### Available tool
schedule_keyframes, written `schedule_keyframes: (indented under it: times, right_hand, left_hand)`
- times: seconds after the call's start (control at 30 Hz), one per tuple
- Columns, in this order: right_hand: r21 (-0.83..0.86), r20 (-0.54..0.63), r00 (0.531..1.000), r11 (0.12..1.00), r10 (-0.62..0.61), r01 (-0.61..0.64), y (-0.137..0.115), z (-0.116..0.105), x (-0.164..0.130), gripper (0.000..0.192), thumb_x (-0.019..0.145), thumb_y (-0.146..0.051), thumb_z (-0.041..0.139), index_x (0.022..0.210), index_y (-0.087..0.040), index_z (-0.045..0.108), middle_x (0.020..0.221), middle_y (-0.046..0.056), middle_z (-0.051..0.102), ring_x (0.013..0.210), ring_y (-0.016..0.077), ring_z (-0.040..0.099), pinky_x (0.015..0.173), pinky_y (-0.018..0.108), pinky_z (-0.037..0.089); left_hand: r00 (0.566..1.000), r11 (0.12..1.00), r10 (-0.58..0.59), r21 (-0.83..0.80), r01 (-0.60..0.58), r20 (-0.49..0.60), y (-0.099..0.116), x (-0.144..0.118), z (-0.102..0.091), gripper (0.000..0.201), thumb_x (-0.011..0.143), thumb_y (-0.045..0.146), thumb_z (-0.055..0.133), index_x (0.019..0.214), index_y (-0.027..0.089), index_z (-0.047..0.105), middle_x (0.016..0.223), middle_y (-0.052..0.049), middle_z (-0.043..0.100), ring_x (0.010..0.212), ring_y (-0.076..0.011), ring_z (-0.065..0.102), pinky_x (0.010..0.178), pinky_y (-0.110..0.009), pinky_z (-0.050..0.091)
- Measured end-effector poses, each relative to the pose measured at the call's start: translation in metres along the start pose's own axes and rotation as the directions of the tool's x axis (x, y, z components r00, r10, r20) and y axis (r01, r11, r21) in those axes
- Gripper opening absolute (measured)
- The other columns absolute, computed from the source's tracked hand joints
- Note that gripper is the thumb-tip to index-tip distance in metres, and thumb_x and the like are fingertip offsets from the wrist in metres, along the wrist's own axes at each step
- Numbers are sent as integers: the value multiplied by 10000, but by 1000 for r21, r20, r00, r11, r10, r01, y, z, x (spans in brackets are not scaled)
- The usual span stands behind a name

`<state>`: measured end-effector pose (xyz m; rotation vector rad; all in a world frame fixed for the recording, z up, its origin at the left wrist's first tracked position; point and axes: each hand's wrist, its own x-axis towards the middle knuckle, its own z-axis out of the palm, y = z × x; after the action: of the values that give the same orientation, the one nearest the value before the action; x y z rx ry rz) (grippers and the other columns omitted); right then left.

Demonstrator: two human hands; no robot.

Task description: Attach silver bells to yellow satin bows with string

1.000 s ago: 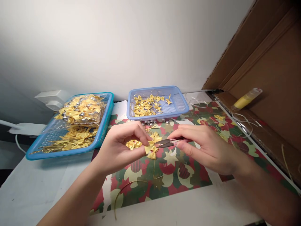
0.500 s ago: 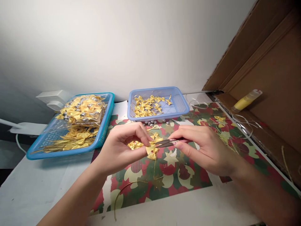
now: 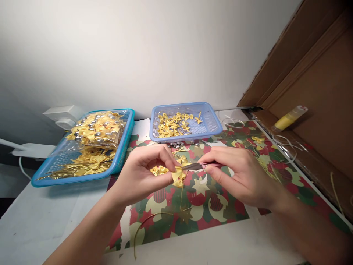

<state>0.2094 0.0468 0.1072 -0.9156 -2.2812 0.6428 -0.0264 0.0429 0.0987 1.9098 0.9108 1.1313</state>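
Note:
My left hand (image 3: pixel 147 171) pinches a yellow ribbon bow (image 3: pixel 178 175) between thumb and fingertips. My right hand (image 3: pixel 238 175) is closed around small dark thread snips (image 3: pixel 194 166). Their blades are together, with the tips at the bow's right side; whether something lies between them I cannot tell. The handles are mostly covered by my fingers. More yellow bows (image 3: pixel 158 170) with gold ties lie just beyond my left fingertips. A gold cord (image 3: pixel 146 219) curves over the patterned paper below the hands.
A blue basket (image 3: pixel 125 147) on the left holds bagged bows and gold ties. Another basket (image 3: pixel 212 127) at the back holds loose bows, with silver bells (image 3: pixel 178 143) before it. Cardboard (image 3: pixel 311 73) stands on the right, near a yellow tube (image 3: pixel 288 118).
The snips' blades, slightly apart before, have come together at the bow. Both hands have stayed almost in place.

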Motion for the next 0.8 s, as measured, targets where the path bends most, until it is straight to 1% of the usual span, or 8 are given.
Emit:
schedule_keyframes:
  times: [0.2,0.3,0.4,0.5,0.6,0.67,0.73,0.8]
  right_hand:
    - [28,-6,1000,1000,4,-4,1,1,1,160,914,-216,492,860,-169,635,734,9,622,661,115,520,618,250,377]
    - [91,8,1000,996,21,-22,4,-5,0,165,919,-239,484,896,-172,633,780,17,627,688,120,531,630,251,396]
    - [189,-6,996,978,91,-88,8,-10,0,201,934,-274,455,946,-181,632,834,27,632,730,131,552,638,249,423]
    - [297,2,983,938,185,-177,11,-7,2,184,879,-334,565,967,-192,640,861,26,634,739,132,562,628,236,445]
    - [465,72,963,845,261,-264,12,9,6,271,798,-363,681,1009,-194,660,922,41,640,735,125,567,606,226,458]
    - [593,169,950,743,261,-309,15,22,8,261,792,-373,690,973,-185,674,848,26,622,676,106,539,568,217,439]
    - [682,291,933,637,213,-358,18,33,9,236,761,-389,720,811,-164,666,669,-21,532,572,76,450,508,204,380]
    - [724,364,915,565,174,-395,23,39,10,297,712,-402,764,656,-153,612,559,-60,409,513,56,355,475,201,320]
  left_hand:
    - [1000,1000,7,7,-7,-2,1,1,0,173,708,58,679,638,183,581,659,-11,644,611,-115,600,526,-227,509]
    - [1000,1000,11,4,-11,-6,1,1,0,178,703,40,670,635,180,585,663,-13,650,611,-112,603,542,-227,515]
    - [1000,1000,8,-21,-9,-17,1,0,-1,190,686,12,652,637,183,586,663,-8,643,633,-114,602,550,-219,513]
    - [1000,998,-24,-65,23,-16,0,-2,-1,217,669,-27,622,648,187,591,677,2,632,664,-110,599,575,-209,511]
    - [998,990,-61,-127,61,9,0,-3,0,228,670,-39,621,649,186,596,700,2,639,680,-103,603,606,-200,518]
    - [996,982,-79,-169,84,36,0,-4,2,220,674,-27,646,637,183,595,703,3,644,684,-100,609,620,-196,525]
    - [994,973,-98,-205,108,57,0,-3,4,214,678,-13,670,627,180,594,707,3,646,676,-95,611,625,-192,530]
    - [991,962,-116,-241,129,69,-1,-3,5,206,685,-2,681,628,179,600,715,1,650,665,-93,611,618,-191,530]
